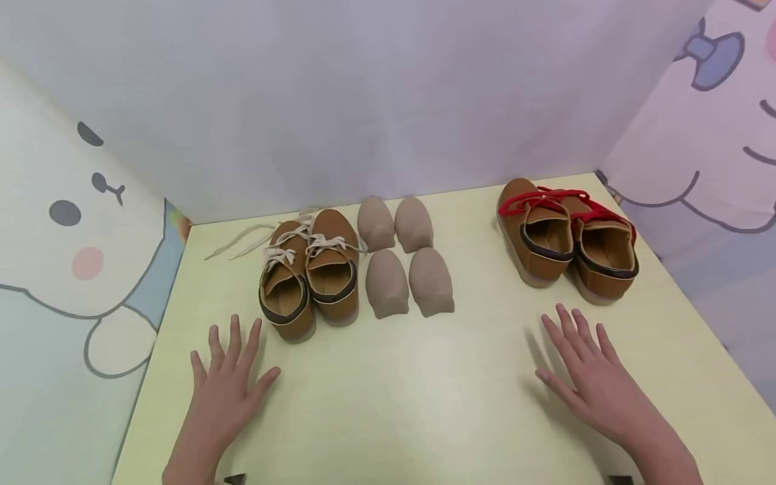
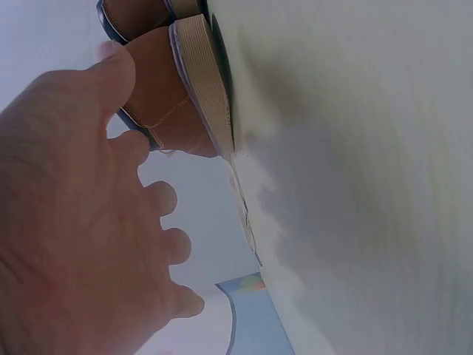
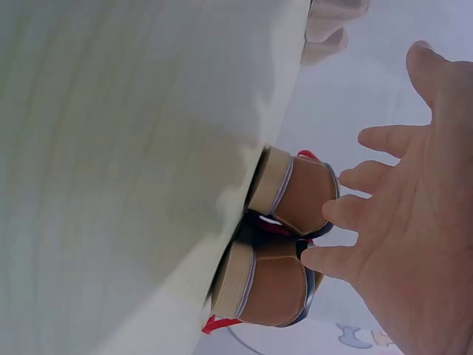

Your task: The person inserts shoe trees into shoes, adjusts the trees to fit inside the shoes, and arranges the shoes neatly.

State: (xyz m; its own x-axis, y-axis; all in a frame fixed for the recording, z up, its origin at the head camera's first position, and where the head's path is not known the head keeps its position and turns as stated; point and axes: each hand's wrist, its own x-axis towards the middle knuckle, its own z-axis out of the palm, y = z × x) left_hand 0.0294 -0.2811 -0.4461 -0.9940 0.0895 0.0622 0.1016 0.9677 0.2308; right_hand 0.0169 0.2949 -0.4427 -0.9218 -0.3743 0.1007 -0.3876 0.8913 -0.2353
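My left hand (image 1: 225, 397) hovers over the table with its fingers spread, just in front of a pair of brown shoes (image 1: 342, 306) with white laces. One long white lace trails off to the left. On the other side my right hand (image 1: 597, 387) is spread too, holding nothing, near a second pair of brown shoes (image 1: 548, 265) laced in red. In the right wrist view the heels of the red-laced shoes (image 3: 275, 292) show beyond the fingers. Several beige toe-shaped shoe inserts (image 1: 388, 283) lie in two rows between the pairs.
The pale wooden table (image 1: 388, 404) ends at a whitish wall (image 1: 388, 101) behind the shoes. Side panels with cartoon animal drawings (image 1: 60, 256) close in the left and right.
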